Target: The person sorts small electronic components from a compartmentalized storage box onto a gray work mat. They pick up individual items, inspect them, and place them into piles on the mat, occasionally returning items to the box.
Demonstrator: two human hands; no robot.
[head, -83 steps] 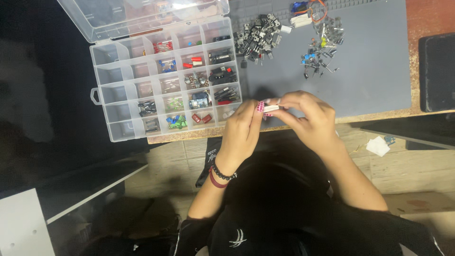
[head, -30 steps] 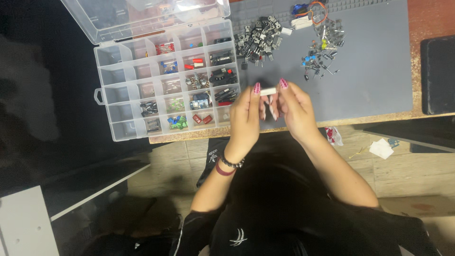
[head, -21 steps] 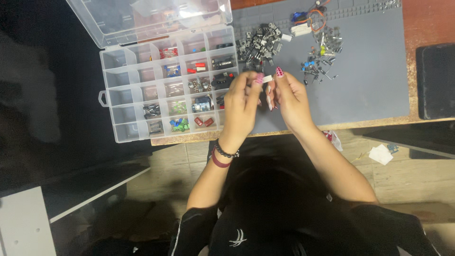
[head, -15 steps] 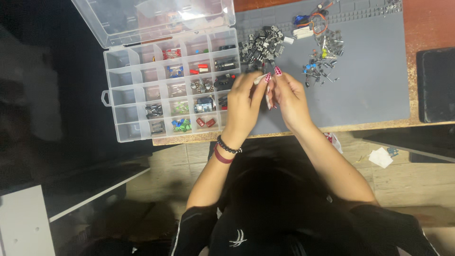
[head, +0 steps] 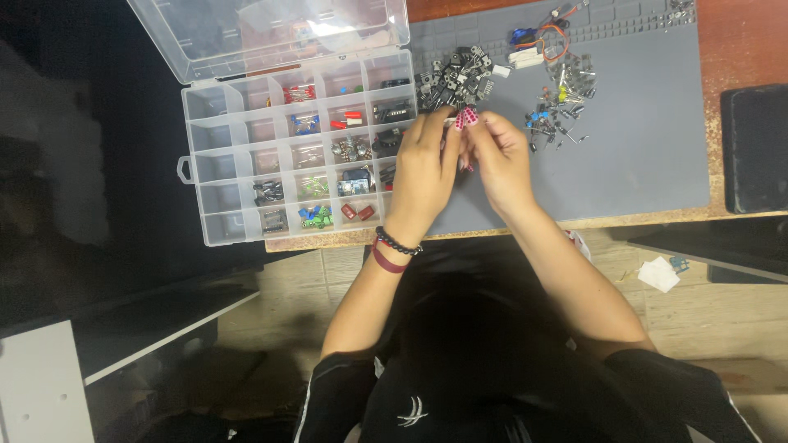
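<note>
Grey matting [head: 640, 164] covers most of the wooden desk [head: 739, 33] in the upper half of the frame, and below the desk edge lies a tiled floor with a scrap of white paper [head: 658, 273] at the lower right; both hands meet over the mat just above centre, the left hand [head: 424, 168] with its fingers curled together and the right hand [head: 499, 160] beside it, touching it, their fingertips pressed onto a small white part [head: 451, 121] pinched between them, most of it hidden by the painted nails; just above the fingertips sits a pile of dark components [head: 454, 75], and to the right of it, near but apart, a scatter of small coloured parts with wire legs [head: 558, 102]; a clear plastic organiser box [head: 220, 172] with its lid swung open lies at the upper left, jutting past the desk edge, its compartments holding red, green, blue and black bits; a dark beaded bracelet [head: 398, 242] and a red band circle the left wrist; a black flat object [head: 755, 148] rests at the right edge of the frame
</note>
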